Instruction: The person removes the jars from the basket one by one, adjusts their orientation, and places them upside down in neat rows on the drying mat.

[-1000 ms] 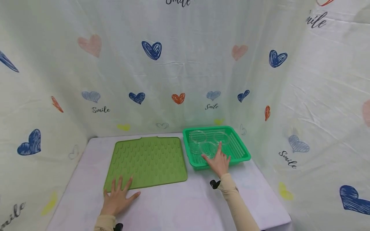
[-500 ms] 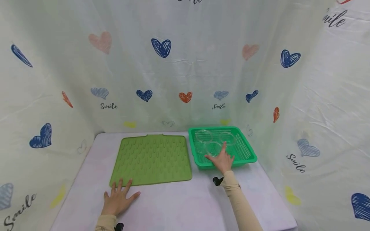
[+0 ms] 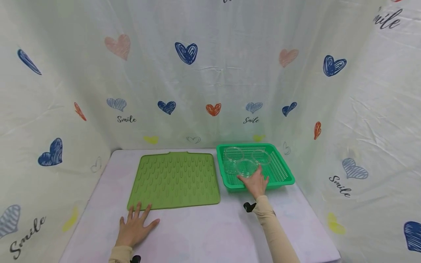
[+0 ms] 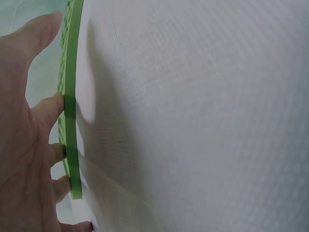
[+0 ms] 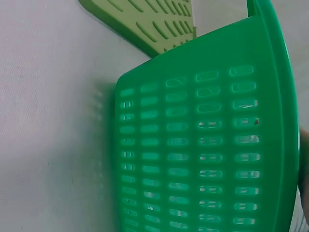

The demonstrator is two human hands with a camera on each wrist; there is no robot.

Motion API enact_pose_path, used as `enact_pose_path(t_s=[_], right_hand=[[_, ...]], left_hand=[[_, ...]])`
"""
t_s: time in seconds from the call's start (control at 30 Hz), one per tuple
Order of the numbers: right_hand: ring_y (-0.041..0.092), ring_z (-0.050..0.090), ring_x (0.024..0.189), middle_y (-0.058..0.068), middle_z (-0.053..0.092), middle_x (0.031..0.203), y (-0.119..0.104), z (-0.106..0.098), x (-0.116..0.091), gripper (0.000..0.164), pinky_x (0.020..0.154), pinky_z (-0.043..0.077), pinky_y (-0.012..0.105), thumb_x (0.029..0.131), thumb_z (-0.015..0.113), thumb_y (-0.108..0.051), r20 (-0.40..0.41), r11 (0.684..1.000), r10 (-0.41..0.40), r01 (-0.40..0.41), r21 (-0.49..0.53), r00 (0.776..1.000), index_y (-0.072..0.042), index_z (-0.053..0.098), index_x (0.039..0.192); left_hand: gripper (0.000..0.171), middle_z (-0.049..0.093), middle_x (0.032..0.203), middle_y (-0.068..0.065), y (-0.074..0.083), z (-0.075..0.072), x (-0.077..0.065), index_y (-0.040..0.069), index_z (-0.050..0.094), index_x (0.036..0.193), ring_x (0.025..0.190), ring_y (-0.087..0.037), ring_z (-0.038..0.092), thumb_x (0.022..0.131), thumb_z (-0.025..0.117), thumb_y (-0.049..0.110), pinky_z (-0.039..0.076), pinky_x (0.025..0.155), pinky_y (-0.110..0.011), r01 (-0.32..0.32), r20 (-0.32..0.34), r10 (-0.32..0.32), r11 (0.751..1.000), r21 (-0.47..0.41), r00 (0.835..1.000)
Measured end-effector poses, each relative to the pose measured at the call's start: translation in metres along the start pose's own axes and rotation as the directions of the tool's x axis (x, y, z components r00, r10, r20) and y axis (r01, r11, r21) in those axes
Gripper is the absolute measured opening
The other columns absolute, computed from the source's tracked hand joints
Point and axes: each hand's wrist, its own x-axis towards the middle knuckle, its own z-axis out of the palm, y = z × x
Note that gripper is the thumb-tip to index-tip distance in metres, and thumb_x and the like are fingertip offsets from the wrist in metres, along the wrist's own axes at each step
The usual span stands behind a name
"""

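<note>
My left hand (image 3: 133, 230) is spread flat at the front left edge of a green ridged drying mat (image 3: 177, 180), its fingertips touching that edge. In the left wrist view several fingers (image 4: 55, 108) meet the mat's green rim (image 4: 71, 121). My right hand (image 3: 255, 182) reaches over the front rim of a green plastic basket (image 3: 277, 171). Its thumb and index finger lie around the near clear cup (image 3: 246, 168). Two more clear cups, one at back left (image 3: 234, 154) and one at right (image 3: 261, 157), stand in the basket. The right wrist view shows mostly basket wall (image 5: 193, 145), hiding the fingertips.
A white cloth covers the table (image 3: 197, 233). The mat lies just left of the basket. A curtain with hearts (image 3: 187, 87) hangs behind and along both sides, close to the basket's back edge.
The right index finger has bent down from a straight reach, closing round the near cup beside the thumb. The left hand stays at the mat's edge. The head view has shifted slightly.
</note>
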Motion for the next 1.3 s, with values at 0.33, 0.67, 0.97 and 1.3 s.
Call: enact_pose_path(t_s=[0.33,0.67,0.97,1.3], right_hand=[[0.043,0.045,0.125,0.027,0.042,0.137,-0.008,0.005,0.003,0.107,0.110,0.018,0.069,0.072,0.079,-0.052,-0.019,0.997,-0.017,0.019,0.075,1.000,0.003,0.024,0.146],[0.046,0.055,0.108,0.029,0.056,0.125,-0.014,0.007,0.007,0.110,0.093,0.038,0.059,0.071,0.080,-0.052,0.013,0.990,-0.019,0.017,0.138,1.000,-0.003,0.018,0.148],[0.044,0.058,0.106,0.026,0.045,0.138,-0.011,0.005,0.003,0.105,0.083,0.050,0.056,0.073,0.081,-0.046,0.016,0.972,-0.056,0.051,0.231,0.998,-0.007,0.018,0.148],[0.041,0.039,0.128,0.023,0.038,0.142,-0.002,-0.004,0.000,0.103,0.103,0.036,0.058,0.071,0.084,-0.038,-0.139,0.957,-0.186,0.211,0.197,0.973,-0.006,0.024,0.149]], left_hand=[[0.086,0.019,0.155,-0.028,-0.006,-0.001,-0.005,0.015,0.036,0.149,0.140,-0.056,0.012,0.086,0.044,0.074,0.013,0.102,-0.080,0.024,0.021,-0.024,1.000,-0.014,1.000],[0.082,0.023,0.155,-0.027,-0.010,-0.004,-0.015,0.016,0.039,0.148,0.140,-0.055,0.016,0.087,0.046,0.071,0.013,0.102,-0.081,0.014,-0.014,-0.015,0.999,-0.042,1.000],[0.080,0.026,0.154,-0.027,-0.010,-0.003,-0.019,0.015,0.042,0.146,0.139,-0.054,0.019,0.087,0.050,0.068,0.013,0.102,-0.080,0.013,-0.051,-0.016,0.998,-0.062,0.999],[0.077,0.023,0.156,-0.025,0.001,-0.008,-0.012,0.017,0.041,0.147,0.142,-0.053,0.014,0.089,0.048,0.067,0.011,0.105,-0.079,0.002,-0.021,-0.004,0.998,-0.067,1.000]])
